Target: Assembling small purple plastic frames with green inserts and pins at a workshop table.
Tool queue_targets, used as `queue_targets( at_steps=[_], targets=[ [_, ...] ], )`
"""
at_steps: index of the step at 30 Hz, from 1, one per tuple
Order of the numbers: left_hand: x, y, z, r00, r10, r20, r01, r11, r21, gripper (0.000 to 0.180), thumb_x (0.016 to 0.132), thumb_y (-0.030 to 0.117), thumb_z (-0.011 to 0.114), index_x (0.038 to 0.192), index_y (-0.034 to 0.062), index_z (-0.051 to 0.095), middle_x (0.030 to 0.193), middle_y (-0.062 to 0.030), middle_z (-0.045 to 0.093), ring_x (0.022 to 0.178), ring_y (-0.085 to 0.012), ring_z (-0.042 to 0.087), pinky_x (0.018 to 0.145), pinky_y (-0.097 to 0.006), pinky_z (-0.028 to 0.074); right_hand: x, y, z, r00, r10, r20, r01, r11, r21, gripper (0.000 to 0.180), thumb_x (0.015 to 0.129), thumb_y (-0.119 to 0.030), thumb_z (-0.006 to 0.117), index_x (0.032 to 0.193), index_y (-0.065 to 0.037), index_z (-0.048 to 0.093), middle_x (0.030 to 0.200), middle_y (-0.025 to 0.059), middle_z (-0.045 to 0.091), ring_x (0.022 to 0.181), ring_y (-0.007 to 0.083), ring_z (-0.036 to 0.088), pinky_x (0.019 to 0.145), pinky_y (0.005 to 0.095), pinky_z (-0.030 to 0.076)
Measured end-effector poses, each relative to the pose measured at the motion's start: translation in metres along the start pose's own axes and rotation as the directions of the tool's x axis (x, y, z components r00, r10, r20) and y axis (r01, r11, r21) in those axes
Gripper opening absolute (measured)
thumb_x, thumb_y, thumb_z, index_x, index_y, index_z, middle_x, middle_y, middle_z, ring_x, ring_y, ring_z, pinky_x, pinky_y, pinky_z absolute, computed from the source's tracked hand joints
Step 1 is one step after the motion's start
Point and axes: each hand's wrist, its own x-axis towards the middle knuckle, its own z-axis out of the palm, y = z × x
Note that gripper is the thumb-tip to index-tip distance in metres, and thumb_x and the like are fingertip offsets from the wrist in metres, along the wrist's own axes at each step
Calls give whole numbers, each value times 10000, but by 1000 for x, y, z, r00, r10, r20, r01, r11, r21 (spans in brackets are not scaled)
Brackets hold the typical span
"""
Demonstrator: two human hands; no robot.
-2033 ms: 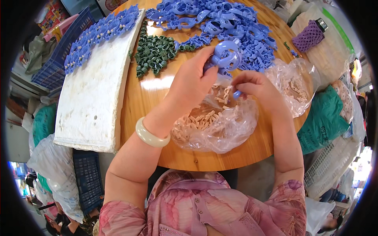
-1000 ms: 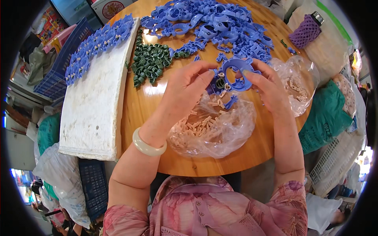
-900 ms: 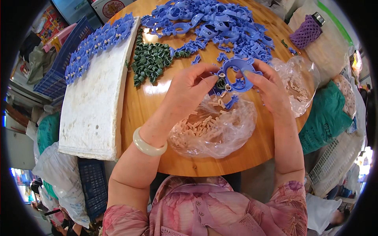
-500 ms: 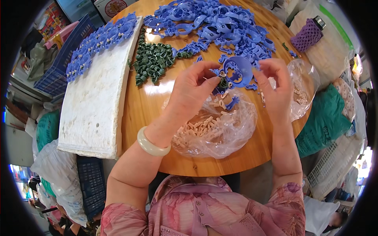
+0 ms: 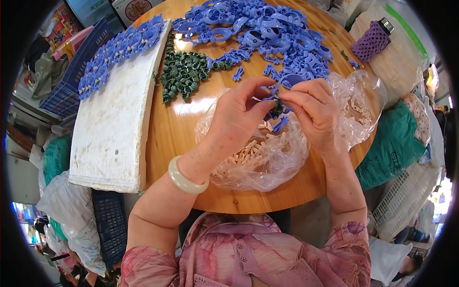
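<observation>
Here, left fingers [image 5: 258,83] grip a blue part [image 5: 290,78], right fingers [image 5: 304,98] together against it, inside the table edge [image 5: 239,206].

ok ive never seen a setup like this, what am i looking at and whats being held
There is no machine: these are a person's own bare hands. A wide fisheye camera on the head looks down, so straight edges bend. The left hand pinches a blue plastic part; the right hand is right at it, but whether it holds something is hidden. On the wooden table lie a heap of blue parts, a cluster of dark green pieces and clear bags with small beige pieces. A white board at left bears rows of blue pieces.
</observation>
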Motion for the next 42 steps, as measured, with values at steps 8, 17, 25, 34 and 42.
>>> queue_targets(
  at_steps=[8, 17, 25, 34, 42],
  targets=[
    [-3, 2, 1, 999, -45, 30, 44, 999, 19, 362, 805, -66, 569, 1150, 43, 543, 852, -11, 566, 772, -59, 538, 679, -184, 448, -1, -8, 4, 999, 38, 3, -38, 998, -42, 178, 647, -16, 690, 795, -75, 609, 781, 30, 584, 732, 237, 552, 633, 334, 444],
    [-3, 0, 3, 996, -79, 52, 76, 995, 60, 346, 805, -81, 555, 1134, 24, 538, 836, -7, 561, 774, -56, 521, 673, -180, 429, -3, -11, 5, 995, 77, 61, -77, 997, -9, 149, 679, -8, 667, 800, -63, 599, 789, 43, 583, 751, 258, 555, 641, 344, 448],
    [-1, -3, 3, 998, -55, -30, 56, 998, 25, 309, 797, -48, 585, 1098, 17, 553, 809, -24, 566, 719, -74, 540, 620, -203, 450, 1, 1, -15, 975, 121, -187, -128, 991, -25, 228, 692, -26, 697, 905, -64, 626, 805, 69, 593, 751, 240, 562, 635, 322, 461],
    [-1, -6, 4, 983, -152, 99, 174, 946, -273, 399, 800, -17, 605, 1184, 32, 512, 927, -24, 567, 847, -87, 552, 767, -223, 468, -12, 19, -7, 792, 607, 73, -590, 728, 350, 201, 817, -74, 644, 991, 9, 590, 786, 38, 597, 670, 79, 517, 579, 235, 435],
    [0, -3, 1, 894, -318, 314, 446, 687, -574, 396, 906, 276, 550, 1214, 40, 474, 984, -27, 560, 816, -98, 563, 707, -244, 478, -10, 18, -7, 817, 571, 82, -555, 738, 383, 135, 838, -12, 593, 968, 21, 586, 777, 30, 582, 679, 81, 521, 590, 226, 432]
  ],
)
